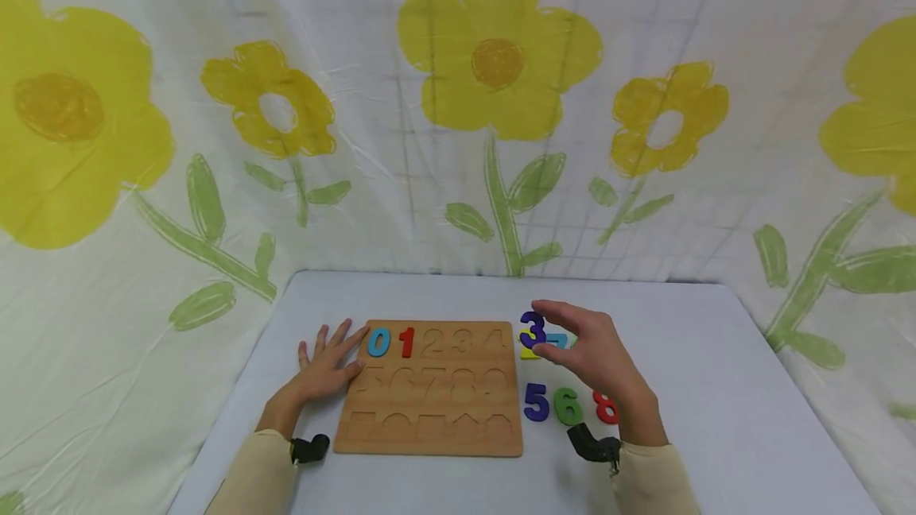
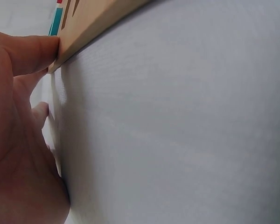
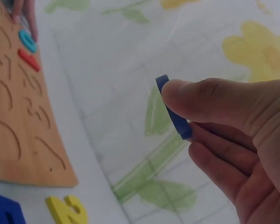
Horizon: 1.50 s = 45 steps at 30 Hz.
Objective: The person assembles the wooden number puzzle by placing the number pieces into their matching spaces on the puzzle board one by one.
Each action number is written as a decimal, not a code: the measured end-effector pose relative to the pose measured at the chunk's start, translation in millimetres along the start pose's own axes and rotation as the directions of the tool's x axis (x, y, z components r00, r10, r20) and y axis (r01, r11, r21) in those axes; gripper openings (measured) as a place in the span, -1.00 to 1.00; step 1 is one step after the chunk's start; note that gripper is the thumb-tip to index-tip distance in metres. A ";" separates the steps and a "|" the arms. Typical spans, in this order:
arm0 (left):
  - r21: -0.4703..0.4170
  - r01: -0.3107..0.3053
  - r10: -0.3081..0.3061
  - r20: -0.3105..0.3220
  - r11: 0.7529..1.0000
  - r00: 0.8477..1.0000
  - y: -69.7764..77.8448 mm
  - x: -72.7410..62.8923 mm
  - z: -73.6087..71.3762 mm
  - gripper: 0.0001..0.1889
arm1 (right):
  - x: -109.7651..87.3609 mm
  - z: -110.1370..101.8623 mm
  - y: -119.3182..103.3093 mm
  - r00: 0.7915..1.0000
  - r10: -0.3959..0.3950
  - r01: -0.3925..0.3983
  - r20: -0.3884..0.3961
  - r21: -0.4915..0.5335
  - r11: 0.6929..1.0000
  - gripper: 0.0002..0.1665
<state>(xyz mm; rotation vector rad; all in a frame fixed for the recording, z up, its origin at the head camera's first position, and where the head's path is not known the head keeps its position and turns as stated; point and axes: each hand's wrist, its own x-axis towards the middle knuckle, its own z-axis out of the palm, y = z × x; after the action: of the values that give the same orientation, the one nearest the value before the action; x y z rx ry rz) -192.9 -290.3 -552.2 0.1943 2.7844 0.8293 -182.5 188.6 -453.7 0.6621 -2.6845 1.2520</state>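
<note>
My right hand (image 1: 599, 352) pinches a dark blue number 3 (image 1: 540, 331) between thumb and fingers, raised above the table right of the wooden number board (image 1: 429, 366). Seen edge-on in the right wrist view, the same piece is a thin blue strip (image 3: 178, 122). On the board's left side, my left hand (image 1: 322, 372) lies with spread fingers, its thumb and index finger touching the edge. In the board's top row sit a blue 0 (image 1: 370, 342) and a red 1 (image 1: 409, 342); the other number and shape recesses show bare wood.
Right of the board lie a yellow 2 (image 3: 67, 210), partly hidden in the head view, a light blue 7 (image 1: 558, 338), a dark blue 5 (image 1: 537, 412), a green 6 (image 1: 568, 412) and a red 8 (image 1: 607, 412). A flowered curtain (image 1: 358, 221) hangs behind the white table (image 1: 730, 420).
</note>
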 end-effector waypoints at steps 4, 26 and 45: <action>0.005 -0.011 0.011 -0.009 1.000 1.000 -1.8 0.1 0.1 -0.29 | 10.7 7.4 -2.9 1.000 -0.026 0.025 -0.007 -0.009 1.000 -0.24; -0.057 -0.063 0.059 -0.074 0.996 0.996 -6.9 -2.6 6.9 -0.31 | 54.2 85.1 0.0 0.997 0.042 -0.046 0.070 0.062 0.997 -0.28; 0.001 0.005 -0.005 -0.023 1.000 1.000 -2.7 0.1 2.5 -0.29 | 67.3 137.9 19.1 0.973 0.120 -0.128 0.199 0.026 0.991 -0.26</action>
<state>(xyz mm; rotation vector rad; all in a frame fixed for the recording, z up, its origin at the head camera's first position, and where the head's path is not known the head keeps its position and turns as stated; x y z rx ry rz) -192.5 -291.2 -555.7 0.1792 2.8054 0.8344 -239.3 73.0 -539.1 0.6656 -2.9101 1.3375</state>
